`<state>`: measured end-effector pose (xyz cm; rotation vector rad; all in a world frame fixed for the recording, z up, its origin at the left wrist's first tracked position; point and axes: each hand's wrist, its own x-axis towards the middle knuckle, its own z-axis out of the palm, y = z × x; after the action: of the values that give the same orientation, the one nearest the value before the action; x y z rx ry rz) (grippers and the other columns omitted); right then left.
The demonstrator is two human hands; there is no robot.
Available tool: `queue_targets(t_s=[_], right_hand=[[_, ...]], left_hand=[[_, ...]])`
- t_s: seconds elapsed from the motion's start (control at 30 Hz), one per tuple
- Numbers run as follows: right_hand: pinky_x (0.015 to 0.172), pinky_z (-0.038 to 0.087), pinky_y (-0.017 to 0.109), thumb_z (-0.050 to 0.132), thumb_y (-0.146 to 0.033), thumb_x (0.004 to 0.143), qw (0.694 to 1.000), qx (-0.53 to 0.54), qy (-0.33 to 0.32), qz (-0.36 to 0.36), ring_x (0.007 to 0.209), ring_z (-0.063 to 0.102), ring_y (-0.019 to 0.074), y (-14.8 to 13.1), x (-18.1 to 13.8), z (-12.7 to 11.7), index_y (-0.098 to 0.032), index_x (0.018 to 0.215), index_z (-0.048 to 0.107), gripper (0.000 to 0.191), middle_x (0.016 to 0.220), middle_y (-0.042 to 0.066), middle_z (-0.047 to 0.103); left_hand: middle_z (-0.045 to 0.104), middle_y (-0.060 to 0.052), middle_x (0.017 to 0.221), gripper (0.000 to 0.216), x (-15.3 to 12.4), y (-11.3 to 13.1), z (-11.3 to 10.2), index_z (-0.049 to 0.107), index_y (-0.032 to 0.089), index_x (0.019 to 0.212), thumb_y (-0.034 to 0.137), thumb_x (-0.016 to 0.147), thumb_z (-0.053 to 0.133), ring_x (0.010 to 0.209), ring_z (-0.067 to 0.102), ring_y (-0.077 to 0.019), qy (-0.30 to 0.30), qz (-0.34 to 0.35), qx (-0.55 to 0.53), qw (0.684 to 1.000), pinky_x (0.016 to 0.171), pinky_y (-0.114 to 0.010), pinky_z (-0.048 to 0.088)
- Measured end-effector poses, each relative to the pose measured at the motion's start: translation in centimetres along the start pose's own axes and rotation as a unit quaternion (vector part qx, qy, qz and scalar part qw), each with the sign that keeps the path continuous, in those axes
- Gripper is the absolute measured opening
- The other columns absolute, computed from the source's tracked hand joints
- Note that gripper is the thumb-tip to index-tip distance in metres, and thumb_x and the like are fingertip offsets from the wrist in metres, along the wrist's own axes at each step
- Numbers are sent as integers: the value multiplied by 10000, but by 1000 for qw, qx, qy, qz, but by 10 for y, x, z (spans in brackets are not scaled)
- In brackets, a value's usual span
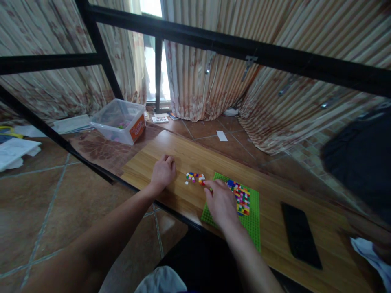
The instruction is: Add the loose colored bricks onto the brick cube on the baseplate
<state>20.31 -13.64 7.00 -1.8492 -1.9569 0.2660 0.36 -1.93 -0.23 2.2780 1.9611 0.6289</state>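
Note:
My left hand [163,171] rests on the wooden table [183,154] with its fingers curled under, left of a small heap of loose coloured bricks [194,178]. My right hand [221,202] lies over the left part of a green baseplate [255,226], its fingertips pinched at the edge of the loose bricks; what they hold is too small to make out. A patch of many-coloured bricks [242,197] is built on the baseplate just right of that hand.
A black phone [300,235] lies flat on the table to the right. A clear plastic box [118,121] stands on the tiled floor at the back left, near papers. Black metal bars cross overhead. A dark object [360,162] sits at the right edge.

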Motion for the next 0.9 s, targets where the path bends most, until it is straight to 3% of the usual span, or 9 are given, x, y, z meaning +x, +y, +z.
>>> queue_targets(t_s=[0.2, 0.4, 0.6, 0.73, 0.9], right_hand=[[814, 433, 305, 534, -171, 913, 990, -114, -50, 59, 946, 616, 229, -8, 16, 33, -172, 1049, 689, 206, 1008, 95, 683], [799, 419, 313, 569, -255, 919, 985, -148, -24, 86, 960, 604, 243, -3, 19, 47, -154, 995, 689, 175, 989, 117, 668], [750, 420, 311, 547, -229, 925, 985, -155, -8, 74, 915, 603, 231, 2, 20, 53, -189, 953, 688, 149, 965, 99, 653], [782, 431, 311, 536, -204, 922, 994, -99, 16, 47, 915, 601, 223, -3, 15, 46, -186, 902, 684, 150, 937, 84, 656], [787, 453, 301, 512, -269, 931, 993, 69, 99, 1, 875, 609, 190, -4, -6, 7, -207, 882, 679, 185, 946, 49, 662]], left_hand=[[622, -95, 1107, 255, 0, 1, -1, 644, 185, 1034, 239, 934, 416, 953, 629, -216, -3, -2, 2, 1000, 838, -328, 481], [622, -93, 1107, 265, -1, 1, -1, 647, 181, 1033, 246, 942, 406, 951, 629, -212, -3, -2, 6, 1000, 842, -326, 481], [620, -92, 1108, 245, 0, 1, -2, 648, 187, 1041, 242, 931, 435, 949, 629, -209, -8, -8, -4, 1000, 846, -325, 481], [621, -98, 1098, 247, 0, 0, -1, 647, 182, 1036, 242, 930, 431, 955, 628, -216, 1, -1, -4, 1000, 855, -333, 479], [628, -92, 1108, 269, 0, 0, -1, 649, 186, 1043, 251, 933, 413, 949, 632, -220, 2, 1, 2, 1000, 840, -333, 482]])
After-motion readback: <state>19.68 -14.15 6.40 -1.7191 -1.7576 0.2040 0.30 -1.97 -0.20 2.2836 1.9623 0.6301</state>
